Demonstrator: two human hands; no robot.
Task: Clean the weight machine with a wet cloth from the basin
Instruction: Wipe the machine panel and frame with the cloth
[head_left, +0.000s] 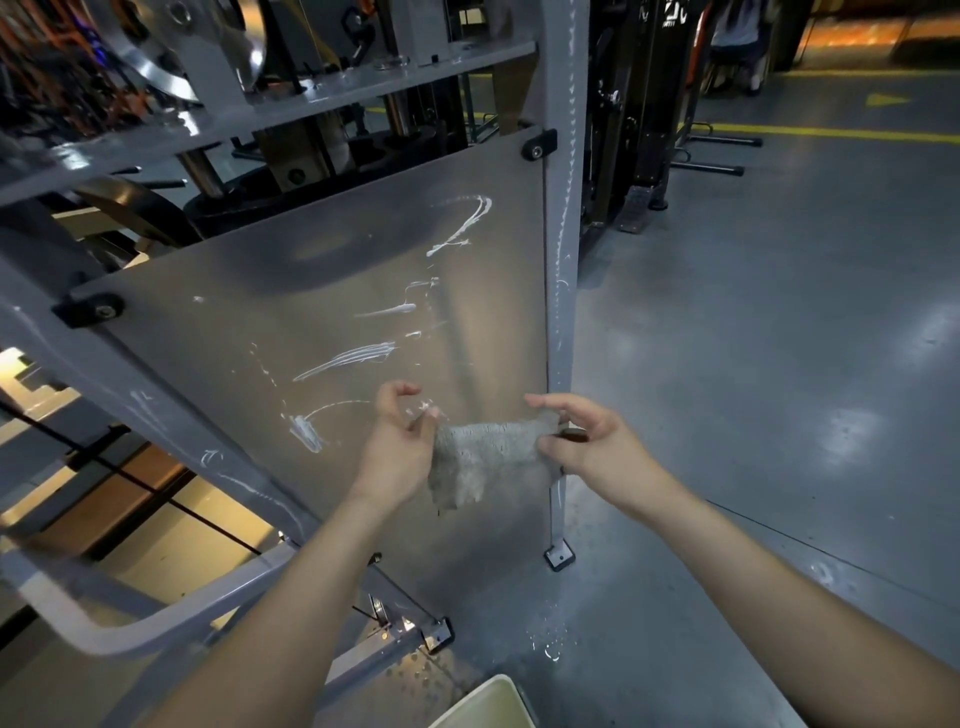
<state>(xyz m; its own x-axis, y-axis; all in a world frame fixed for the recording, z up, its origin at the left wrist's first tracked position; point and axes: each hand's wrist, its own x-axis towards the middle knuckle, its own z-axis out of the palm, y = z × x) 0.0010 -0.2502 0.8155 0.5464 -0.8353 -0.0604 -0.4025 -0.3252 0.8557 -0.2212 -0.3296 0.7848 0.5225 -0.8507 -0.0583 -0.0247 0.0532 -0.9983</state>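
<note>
Head view: left grip (400, 447) and right grip (587, 441) each pinch cloth (483, 462), spread before machine panel (337, 291). White streaks (353, 359) unwiped; wiping mostly ahead. Basin (493, 701) on floor below.

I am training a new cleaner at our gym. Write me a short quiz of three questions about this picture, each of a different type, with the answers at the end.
1. True or false: only the right hand holds the cloth, while the left hand hangs free.
2. The white streaks lie mostly on: A) the cloth; B) the machine's panel; C) the basin.
3. Fill in: the basin's corner shows at the ___ edge of the picture.
Key: 1 false, both hands hold it; 2 B; 3 bottom.
</note>
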